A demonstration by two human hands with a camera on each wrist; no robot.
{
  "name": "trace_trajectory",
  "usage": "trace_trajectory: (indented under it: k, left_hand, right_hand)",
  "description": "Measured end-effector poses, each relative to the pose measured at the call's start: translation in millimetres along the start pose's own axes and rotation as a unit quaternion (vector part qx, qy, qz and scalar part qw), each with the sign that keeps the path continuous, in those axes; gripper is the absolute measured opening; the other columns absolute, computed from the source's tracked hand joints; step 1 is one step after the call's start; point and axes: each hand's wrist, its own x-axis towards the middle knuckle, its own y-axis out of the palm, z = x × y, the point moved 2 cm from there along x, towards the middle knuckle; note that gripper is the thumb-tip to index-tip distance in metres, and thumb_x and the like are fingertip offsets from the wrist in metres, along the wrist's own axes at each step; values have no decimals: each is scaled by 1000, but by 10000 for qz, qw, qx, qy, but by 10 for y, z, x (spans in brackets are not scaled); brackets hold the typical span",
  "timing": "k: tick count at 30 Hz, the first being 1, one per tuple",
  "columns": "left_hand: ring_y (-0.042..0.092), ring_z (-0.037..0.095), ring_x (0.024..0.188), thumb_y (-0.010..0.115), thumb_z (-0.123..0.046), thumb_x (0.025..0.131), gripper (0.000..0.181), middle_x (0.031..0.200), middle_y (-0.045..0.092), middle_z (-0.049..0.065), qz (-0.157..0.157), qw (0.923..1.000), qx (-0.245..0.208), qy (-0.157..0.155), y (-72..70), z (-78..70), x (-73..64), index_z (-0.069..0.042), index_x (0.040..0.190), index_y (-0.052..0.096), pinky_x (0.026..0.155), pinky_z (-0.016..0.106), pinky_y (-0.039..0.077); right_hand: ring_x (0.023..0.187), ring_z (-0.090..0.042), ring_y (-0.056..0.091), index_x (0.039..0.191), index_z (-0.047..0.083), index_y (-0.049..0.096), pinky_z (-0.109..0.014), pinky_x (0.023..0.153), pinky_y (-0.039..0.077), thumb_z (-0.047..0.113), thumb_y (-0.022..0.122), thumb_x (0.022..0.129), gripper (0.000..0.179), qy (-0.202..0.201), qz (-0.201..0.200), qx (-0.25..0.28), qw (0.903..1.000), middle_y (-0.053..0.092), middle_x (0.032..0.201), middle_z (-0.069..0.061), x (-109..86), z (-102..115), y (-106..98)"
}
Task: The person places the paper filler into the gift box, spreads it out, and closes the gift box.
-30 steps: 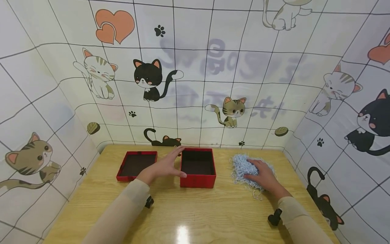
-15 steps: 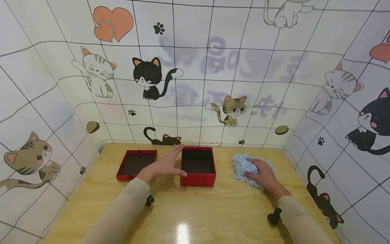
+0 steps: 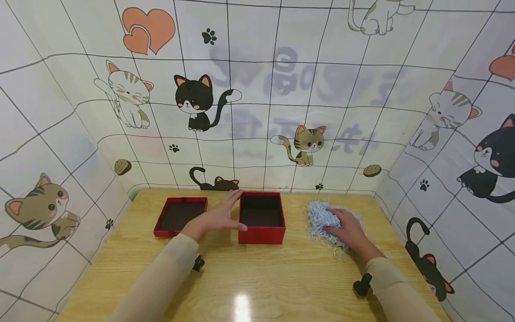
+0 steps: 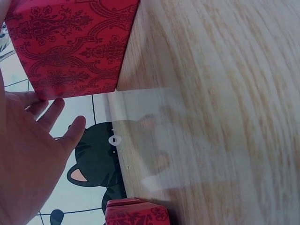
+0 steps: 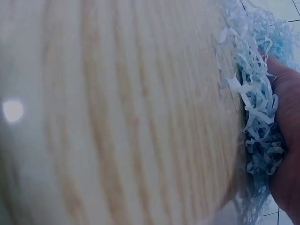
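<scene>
A red box [image 3: 261, 235] with a dark inside stands uncovered at the middle of the table. My left hand [image 3: 215, 218] rests along its left side, fingers extended toward the back corner and thumb at the front corner. In the left wrist view, fingertips [image 4: 57, 108] touch or nearly touch the box's patterned red wall [image 4: 70, 47]. Right of the box lies a loose heap of pale blue shredded paper [image 3: 319, 218]. My right hand [image 3: 351, 230] rests on it, thumb spread from the fingers. In the right wrist view, shreds [image 5: 260, 105] hide most of the fingers.
A shallow red box lid [image 3: 183, 215] with a dark inside lies upturned on the left of the table. The wooden tabletop [image 3: 277, 281] meets a white wall covering [image 3: 249, 89] with cat prints at the back and sides.
The head view has shifted very slightly. Both hands, the box, the lid and the shredded paper stay essentially where they were.
</scene>
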Motion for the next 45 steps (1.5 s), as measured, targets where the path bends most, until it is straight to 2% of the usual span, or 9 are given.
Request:
trace_trajectory:
  k: [7,12,16,19,32,40,45]
  left_hand:
    - [1,33,171,94,-59,84,131,186,6,5,82,9998,-144,-86,10,32,-2,-28,180,10,128,68,27]
    - [1,28,171,94,-59,84,131,186,4,-3,137,9996,-203,-142,14,61,2,-30,180,9,129,66,27]
    - [0,27,171,94,-59,84,131,185,3,-7,137,9996,-159,-169,3,56,-5,-32,180,9,130,66,25]
    - [-1,29,171,93,-59,85,131,186,2,-4,147,9997,-149,-158,-5,31,-16,-31,180,8,130,68,24]
    - [3,32,171,92,-62,84,131,186,4,-1,138,9999,-62,-53,-18,33,-6,-27,180,10,129,68,25]
    - [2,34,171,93,-61,84,132,186,5,4,157,9997,-159,11,-32,14,1,-24,180,11,129,70,24]
    - [3,32,171,93,-62,83,132,186,5,-1,148,9998,-113,-12,-42,-1,1,-26,180,11,130,69,23]
  right_hand:
    - [143,-56,49,157,1,59,-75,116,38,23,85,101,66,321,34,383,9987,59,152,-29,37,9,-28]
    - [143,-56,50,155,-1,60,-74,117,39,12,86,99,63,434,-41,642,9970,58,152,-30,48,14,-44]
    - [147,-55,47,157,0,58,-73,119,38,7,84,99,65,760,-52,804,9939,55,155,-30,53,42,-63]
    - [148,-55,45,158,0,57,-73,120,36,4,83,99,65,923,-99,856,9920,54,156,-31,51,55,-82]
    - [146,-54,46,159,1,55,-74,115,40,-1,77,101,62,759,-226,996,9919,54,154,-29,58,104,-269]
    - [144,-56,48,161,2,55,-75,114,40,-7,78,98,68,511,-362,801,9948,55,152,-30,124,293,-447]
    - [145,-56,47,160,3,56,-75,116,38,-9,79,96,69,421,-469,588,9963,55,152,-30,173,431,-538]
